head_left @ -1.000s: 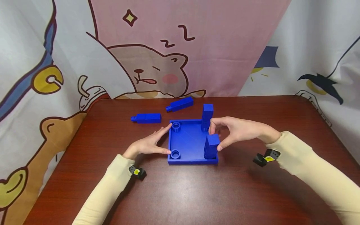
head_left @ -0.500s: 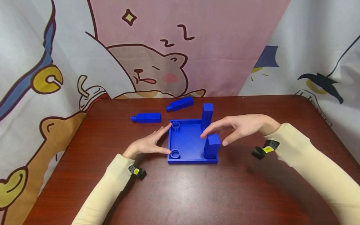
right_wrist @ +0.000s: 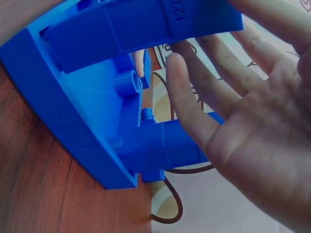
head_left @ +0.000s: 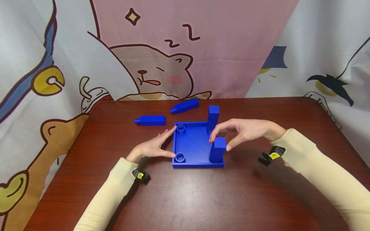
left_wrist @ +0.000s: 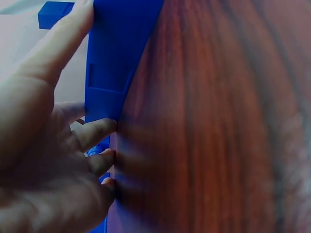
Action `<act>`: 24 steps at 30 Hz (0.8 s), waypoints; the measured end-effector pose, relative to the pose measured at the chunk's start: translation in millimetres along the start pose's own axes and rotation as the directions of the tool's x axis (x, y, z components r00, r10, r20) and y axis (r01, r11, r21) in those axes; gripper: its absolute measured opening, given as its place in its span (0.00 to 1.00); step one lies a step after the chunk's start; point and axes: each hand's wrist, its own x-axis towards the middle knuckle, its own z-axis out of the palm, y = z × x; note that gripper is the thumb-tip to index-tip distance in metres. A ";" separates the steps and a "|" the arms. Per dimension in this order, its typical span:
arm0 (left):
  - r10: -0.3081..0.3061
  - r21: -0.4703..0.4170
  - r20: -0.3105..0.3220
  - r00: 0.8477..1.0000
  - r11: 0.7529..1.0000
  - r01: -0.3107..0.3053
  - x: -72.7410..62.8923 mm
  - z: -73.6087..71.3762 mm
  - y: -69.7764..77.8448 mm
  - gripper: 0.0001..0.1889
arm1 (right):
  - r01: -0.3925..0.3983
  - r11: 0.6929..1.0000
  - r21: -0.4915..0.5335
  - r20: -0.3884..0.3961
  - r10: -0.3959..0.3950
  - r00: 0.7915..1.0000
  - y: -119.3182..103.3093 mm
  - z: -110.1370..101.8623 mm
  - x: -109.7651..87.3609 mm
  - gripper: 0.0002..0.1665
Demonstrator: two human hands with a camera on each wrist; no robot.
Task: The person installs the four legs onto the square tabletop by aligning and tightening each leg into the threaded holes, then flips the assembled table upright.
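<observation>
A square blue tray-like base (head_left: 193,144) with raised edges lies on the table. It looks like an upturned toy tabletop with sockets. Two blue square legs stand upright at its right corners, a near leg (head_left: 218,149) and a far leg (head_left: 213,115). Ring-shaped sockets (head_left: 180,157) show at the left corners. My left hand (head_left: 150,149) rests against the base's left side, thumb and fingers spread along its wall (left_wrist: 104,68). With thumb and fingers on either side, my right hand (head_left: 245,131) pinches the near leg's upper part; some fingertips hide behind the leg (right_wrist: 146,24).
Behind the base lie two loose blue legs with narrow threaded ends, a left one (head_left: 150,120) and a right one (head_left: 185,106). A cartoon-printed curtain (head_left: 225,48) hangs along the back of the brown table (head_left: 185,199).
My right hand's fingers spread off the near leg, then came back around its top. That leg has turned slightly and stands squarer to the base. The left hand stays put.
</observation>
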 end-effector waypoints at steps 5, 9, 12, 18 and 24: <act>0.024 0.006 -0.018 1.000 1.000 -0.024 -0.1 1.3 2.6 0.54 | 0.012 0.999 -0.036 -0.015 -0.012 1.000 0.5 2.4 -0.8 0.23; 0.017 0.016 -0.021 1.000 1.000 -0.017 0.1 1.6 5.0 0.54 | 0.030 0.999 -0.040 -0.026 -0.031 0.999 3.2 4.3 -1.8 0.23; 0.013 0.025 -0.028 1.000 1.000 -0.012 0.0 1.6 6.5 0.54 | 0.048 0.998 -0.044 -0.038 -0.049 0.998 5.8 5.6 -2.6 0.23; -0.017 0.041 -0.031 0.999 0.999 0.018 0.1 1.2 8.4 0.55 | 0.074 0.996 -0.059 -0.052 -0.077 0.996 8.8 6.9 -2.3 0.23; -0.003 0.053 -0.029 1.000 0.999 0.004 -0.2 0.9 8.5 0.55 | 0.043 0.997 -0.063 -0.076 -0.048 0.996 10.5 9.9 -4.7 0.23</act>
